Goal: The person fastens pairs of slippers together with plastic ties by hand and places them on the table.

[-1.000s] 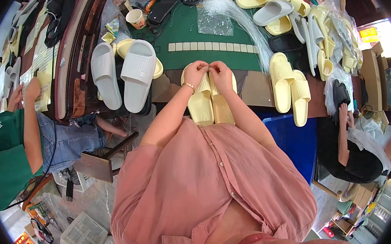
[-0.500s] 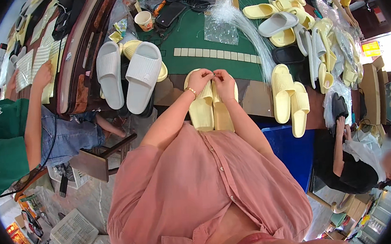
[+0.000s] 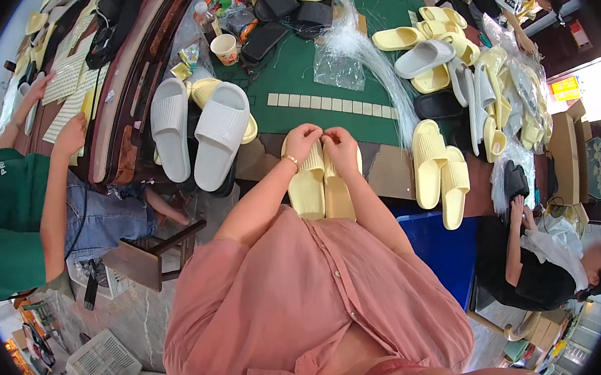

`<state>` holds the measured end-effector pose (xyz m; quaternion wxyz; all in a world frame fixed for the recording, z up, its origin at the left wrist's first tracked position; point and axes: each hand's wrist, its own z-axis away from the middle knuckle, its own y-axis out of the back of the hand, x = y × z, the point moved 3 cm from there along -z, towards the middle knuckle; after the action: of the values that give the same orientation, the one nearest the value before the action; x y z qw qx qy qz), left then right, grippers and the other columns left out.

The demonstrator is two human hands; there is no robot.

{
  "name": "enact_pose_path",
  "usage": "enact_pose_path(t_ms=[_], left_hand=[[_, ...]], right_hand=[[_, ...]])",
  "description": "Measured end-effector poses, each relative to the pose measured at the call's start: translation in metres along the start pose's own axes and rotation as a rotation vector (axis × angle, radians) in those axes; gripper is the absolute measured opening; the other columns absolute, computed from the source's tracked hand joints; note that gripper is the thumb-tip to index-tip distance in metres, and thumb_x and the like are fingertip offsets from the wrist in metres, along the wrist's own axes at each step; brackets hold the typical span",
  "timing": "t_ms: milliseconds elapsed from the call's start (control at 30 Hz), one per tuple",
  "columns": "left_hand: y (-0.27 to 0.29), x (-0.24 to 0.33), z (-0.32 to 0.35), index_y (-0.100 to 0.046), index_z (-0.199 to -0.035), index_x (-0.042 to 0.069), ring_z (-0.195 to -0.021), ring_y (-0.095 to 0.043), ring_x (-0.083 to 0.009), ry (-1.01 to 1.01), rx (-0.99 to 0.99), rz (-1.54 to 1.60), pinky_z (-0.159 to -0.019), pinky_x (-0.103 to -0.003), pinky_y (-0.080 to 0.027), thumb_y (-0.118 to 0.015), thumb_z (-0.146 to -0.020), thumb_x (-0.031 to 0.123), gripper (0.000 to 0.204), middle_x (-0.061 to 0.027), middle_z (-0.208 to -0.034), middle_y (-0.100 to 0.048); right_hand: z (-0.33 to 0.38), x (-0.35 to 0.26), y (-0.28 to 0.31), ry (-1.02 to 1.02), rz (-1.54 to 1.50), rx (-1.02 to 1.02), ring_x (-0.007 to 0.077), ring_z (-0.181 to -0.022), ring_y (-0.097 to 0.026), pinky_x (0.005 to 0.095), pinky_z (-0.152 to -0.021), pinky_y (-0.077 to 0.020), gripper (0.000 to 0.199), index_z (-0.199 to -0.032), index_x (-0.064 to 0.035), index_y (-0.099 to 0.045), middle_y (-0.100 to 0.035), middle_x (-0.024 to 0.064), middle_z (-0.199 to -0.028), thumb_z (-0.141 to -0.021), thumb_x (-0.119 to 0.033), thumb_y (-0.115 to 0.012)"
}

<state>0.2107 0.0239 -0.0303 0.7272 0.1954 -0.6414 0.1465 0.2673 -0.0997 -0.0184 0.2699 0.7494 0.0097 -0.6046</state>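
My left hand [image 3: 304, 143], with a gold bracelet at the wrist, and my right hand [image 3: 341, 150] meet above a pair of pale yellow slippers. Their fingertips are pinched together and nearly touching. Whatever they hold is too small to make out. Below them, the left yellow slipper [image 3: 307, 198] and the right yellow slipper [image 3: 339, 201] lie side by side at the table's front edge, partly covered by my hands. Beyond my fingers a row of small pale squares [image 3: 330, 105] runs across the green table mat [image 3: 276, 75].
White slippers [image 3: 221, 139] stand on the left, another yellow pair [image 3: 449, 187] on the right. Clear thin strands [image 3: 375, 59] and a paper cup [image 3: 224, 49] lie farther back. Co-workers sit at both sides; a blue bin [image 3: 441, 246] is below the table edge.
The view has shifted slightly, so the table appears lower. My hands stay pinched together over the yellow slippers. The left co-worker's farther hand has moved away from them across their table.
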Motion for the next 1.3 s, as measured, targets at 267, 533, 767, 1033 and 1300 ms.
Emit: enact_pose_path(t_ms=[267,533,767,1033,1300], left_hand=[[0.001,-0.005,-0.001,-0.064,-0.086,0.000,-0.070,-0.058,-0.0090,-0.021,-0.039,0.031,-0.064,-0.024,-0.046,-0.062,-0.080,0.016,0.018,-0.0037,-0.076,-0.064],[-0.003,0.000,0.003,-0.065,-0.086,0.000,-0.069,-0.059,-0.0112,-0.036,-0.056,-0.108,-0.064,-0.025,-0.047,-0.062,-0.080,0.018,0.019,-0.0057,-0.076,-0.065],[-0.004,-0.005,0.000,-0.065,-0.086,-0.001,-0.069,-0.059,-0.0110,0.010,-0.069,-0.099,-0.065,-0.025,-0.047,-0.062,-0.080,0.017,0.019,-0.0060,-0.076,-0.065],[-0.003,0.008,0.007,-0.064,-0.085,-0.001,-0.071,-0.059,-0.0105,0.016,0.088,0.085,-0.066,-0.025,-0.047,-0.061,-0.080,0.015,0.017,-0.0046,-0.076,-0.064],[-0.003,0.002,0.009,-0.064,-0.084,-0.001,-0.070,-0.059,-0.0099,0.006,0.008,0.057,-0.065,-0.023,-0.046,-0.060,-0.081,0.015,0.016,-0.0033,-0.076,-0.064]], right_hand=[[0.001,-0.005,0.002,0.035,0.003,-0.011,0.0138,-0.061,-0.055,0.0267,-0.059,-0.0458,0.006,-0.080,0.0001,-0.060,-0.060,0.0082,-0.070,-0.076,-0.003,-0.060],[0.004,0.003,0.001,0.024,-0.015,0.012,0.0176,-0.060,-0.054,0.0292,-0.058,-0.0451,0.002,-0.076,-0.0004,-0.058,-0.057,0.0096,-0.068,-0.075,-0.001,-0.060],[0.002,-0.005,0.004,-0.031,-0.085,0.041,0.0169,-0.060,-0.052,0.0277,-0.058,-0.0440,0.000,-0.076,0.0000,-0.056,-0.055,0.0091,-0.068,-0.076,0.000,-0.057],[-0.006,-0.010,0.002,0.023,-0.045,-0.043,0.0092,-0.059,-0.050,0.0242,-0.056,-0.0431,0.004,-0.078,0.0001,-0.058,-0.056,0.0040,-0.067,-0.079,-0.004,-0.057],[-0.001,-0.005,0.003,0.001,-0.031,-0.072,0.0093,-0.057,-0.050,0.0246,-0.054,-0.0424,0.004,-0.077,0.0000,-0.056,-0.054,0.0037,-0.064,-0.078,-0.004,-0.057]])
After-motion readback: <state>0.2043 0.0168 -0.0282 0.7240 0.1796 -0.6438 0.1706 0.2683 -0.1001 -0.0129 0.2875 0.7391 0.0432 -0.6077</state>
